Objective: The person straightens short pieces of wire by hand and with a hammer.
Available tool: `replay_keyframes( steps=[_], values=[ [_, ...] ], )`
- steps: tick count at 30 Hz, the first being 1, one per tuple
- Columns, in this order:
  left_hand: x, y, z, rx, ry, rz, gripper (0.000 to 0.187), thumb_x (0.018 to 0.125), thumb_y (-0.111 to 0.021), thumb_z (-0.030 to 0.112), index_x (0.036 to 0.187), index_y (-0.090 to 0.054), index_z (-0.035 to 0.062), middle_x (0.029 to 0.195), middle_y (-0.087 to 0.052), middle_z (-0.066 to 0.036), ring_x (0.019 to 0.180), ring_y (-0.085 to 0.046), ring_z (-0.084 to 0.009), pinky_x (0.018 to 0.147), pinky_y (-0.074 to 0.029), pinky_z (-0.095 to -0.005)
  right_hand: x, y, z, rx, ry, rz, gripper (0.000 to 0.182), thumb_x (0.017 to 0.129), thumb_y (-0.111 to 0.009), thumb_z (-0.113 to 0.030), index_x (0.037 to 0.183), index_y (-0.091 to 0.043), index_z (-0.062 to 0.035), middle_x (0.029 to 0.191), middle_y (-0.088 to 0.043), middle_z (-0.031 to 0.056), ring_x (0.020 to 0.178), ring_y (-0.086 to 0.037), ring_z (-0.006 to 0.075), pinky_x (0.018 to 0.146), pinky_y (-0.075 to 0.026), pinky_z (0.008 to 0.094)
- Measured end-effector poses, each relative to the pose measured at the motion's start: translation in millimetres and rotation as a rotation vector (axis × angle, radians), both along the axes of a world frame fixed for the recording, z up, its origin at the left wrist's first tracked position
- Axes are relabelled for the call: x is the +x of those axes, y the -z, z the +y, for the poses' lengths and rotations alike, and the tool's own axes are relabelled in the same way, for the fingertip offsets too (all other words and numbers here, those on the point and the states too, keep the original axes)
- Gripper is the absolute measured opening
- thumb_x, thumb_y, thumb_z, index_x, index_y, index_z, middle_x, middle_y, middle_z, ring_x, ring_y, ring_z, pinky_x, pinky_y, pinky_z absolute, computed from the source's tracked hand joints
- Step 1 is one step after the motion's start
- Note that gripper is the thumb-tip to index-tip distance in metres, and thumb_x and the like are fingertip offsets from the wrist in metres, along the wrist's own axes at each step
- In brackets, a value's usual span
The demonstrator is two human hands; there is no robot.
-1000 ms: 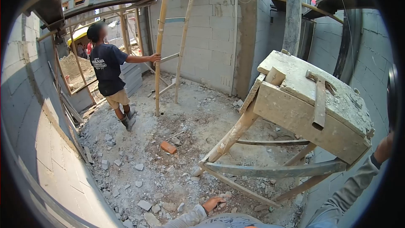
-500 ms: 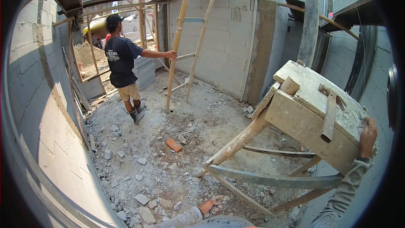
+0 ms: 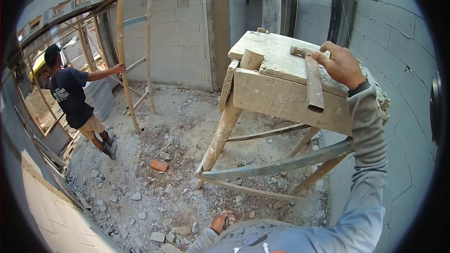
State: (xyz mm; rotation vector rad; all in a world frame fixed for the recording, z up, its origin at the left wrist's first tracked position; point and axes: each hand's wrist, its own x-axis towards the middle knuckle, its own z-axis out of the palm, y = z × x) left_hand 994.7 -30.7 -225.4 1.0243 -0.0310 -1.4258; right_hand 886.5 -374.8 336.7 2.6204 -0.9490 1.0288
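Note:
A hammer (image 3: 314, 82) lies on the mortar-crusted top of a wooden stand (image 3: 281, 98), its tube-like handle sticking out over the front edge. Over the hammer's head end is my right hand (image 3: 341, 64), thumb and forefinger apart and curved close to it; whether they touch it is unclear. My left hand (image 3: 222, 221) is low beside my body at the bottom, fingers curled round something too small to make out.
At the left a co-worker (image 3: 70, 91) holds a bamboo ladder (image 3: 123, 42) with one hand. An orange brick piece (image 3: 159, 165) and rubble lie on the ground. A block wall (image 3: 389, 65) rises at right. The stand's slanted legs and braces (image 3: 281, 163) spread below its top.
The view has turned right. My right hand has moved from the stand's far right edge to the hammer's head. My left hand stays low.

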Motion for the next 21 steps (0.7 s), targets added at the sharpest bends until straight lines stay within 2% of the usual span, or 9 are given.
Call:
replay_keyframes(
  steps=[2,6,8,9,14,18,19,20,21],
  values=[
    [1.9,4.3,1.5,-0.075,-0.003,0.022,0.045,0.096,-0.041,0.039,0.125,-0.044,0.0041,0.087,-0.063,-0.009,0.070,-0.059,-0.0161,0.065,-0.051,-0.0289,18.7,2.6,-3.2,0.104,0.125,0.237,0.057,0.080,-0.058,-0.053,0.102,-0.059,-0.0006,0.091,-0.064,0.0219,0.087,-0.063,0.0339,0.075,-0.048,0.0409],
    [4.6,19.1,10.9,-0.148,0.017,0.179,0.043,0.095,-0.038,0.032,0.126,-0.044,0.0027,0.087,-0.062,-0.011,0.069,-0.058,-0.0165,0.062,-0.051,-0.0287,40.4,4.1,-7.6,0.115,0.172,0.306,0.065,0.078,-0.057,-0.056,0.106,-0.055,0.0023,0.095,-0.063,0.0238,0.093,-0.061,0.0364,0.080,-0.047,0.0404],
    [2.8,17.4,19.0,-0.210,-0.028,0.204,0.044,0.094,-0.039,0.025,0.132,-0.039,0.0032,0.090,-0.061,-0.011,0.071,-0.058,-0.0177,0.063,-0.051,-0.0282,41.8,3.1,-8.2,0.143,0.168,0.304,0.057,0.077,-0.059,-0.044,0.107,-0.053,0.0038,0.099,-0.062,0.0259,0.097,-0.059,0.0373,0.083,-0.045,0.0394],
    [5.6,50.8,16.4,-0.216,0.007,0.171,0.048,0.092,-0.040,0.017,0.137,-0.031,0.0040,0.094,-0.060,-0.014,0.072,-0.057,-0.0190,0.063,-0.050,-0.0289,43.0,2.7,-9.8,0.136,0.181,0.314,0.057,0.077,-0.059,-0.044,0.107,-0.053,0.0038,0.099,-0.062,0.0259,0.097,-0.059,0.0373,0.083,-0.045,0.0394],
    [6.6,34.6,31.2,-0.216,-0.160,0.299,0.051,0.088,-0.037,0.007,0.138,-0.027,0.0045,0.092,-0.058,-0.017,0.070,-0.054,-0.0202,0.061,-0.048,-0.0307,47.3,6.3,-18.8,0.142,0.213,0.119,0.044,0.068,-0.060,-0.027,0.102,-0.055,0.0015,0.097,-0.061,0.0268,0.096,-0.059,0.0382,0.083,-0.045,0.0392],
    [13.4,33.1,45.0,-0.190,-0.222,0.229,0.039,0.087,-0.038,0.006,0.126,-0.038,0.0023,0.086,-0.056,-0.015,0.069,-0.055,-0.0207,0.059,-0.050,-0.0315,37.6,0.3,-27.7,0.265,0.043,-0.127,0.042,0.066,-0.065,-0.027,0.095,-0.056,0.0015,0.082,-0.063,0.0178,0.081,-0.060,0.0276,0.076,-0.046,0.0364],
    [14.8,36.6,49.7,-0.192,-0.263,0.245,0.036,0.088,-0.038,0.009,0.124,-0.040,0.0027,0.085,-0.057,-0.014,0.067,-0.056,-0.0209,0.057,-0.050,-0.0319,37.7,-2.4,-23.1,0.296,-0.062,-0.248,0.036,0.069,-0.066,-0.024,0.091,-0.055,0.0019,0.073,-0.059,0.0112,0.069,-0.057,0.0188,0.064,-0.047,0.0315],
    [16.6,38.8,54.3,-0.195,-0.307,0.259,0.033,0.089,-0.038,0.011,0.121,-0.042,0.0031,0.084,-0.057,-0.013,0.065,-0.056,-0.0212,0.056,-0.050,-0.0324,34.1,-3.0,-15.3,0.563,-0.179,-0.448,0.028,0.073,-0.063,-0.019,0.089,-0.054,0.0021,0.068,-0.055,0.0071,0.057,-0.054,0.0133,0.050,-0.045,0.0260],
    [18.7,39.1,59.7,-0.193,-0.314,0.259,0.033,0.089,-0.038,0.011,0.121,-0.042,0.0031,0.084,-0.057,-0.013,0.065,-0.056,-0.0212,0.056,-0.050,-0.0324,34.5,-5.5,-1.4,0.520,-0.253,-0.525,0.028,0.075,-0.063,-0.019,0.091,-0.052,0.0022,0.068,-0.053,0.0059,0.053,-0.051,0.0110,0.046,-0.042,0.0237]
  ],
)
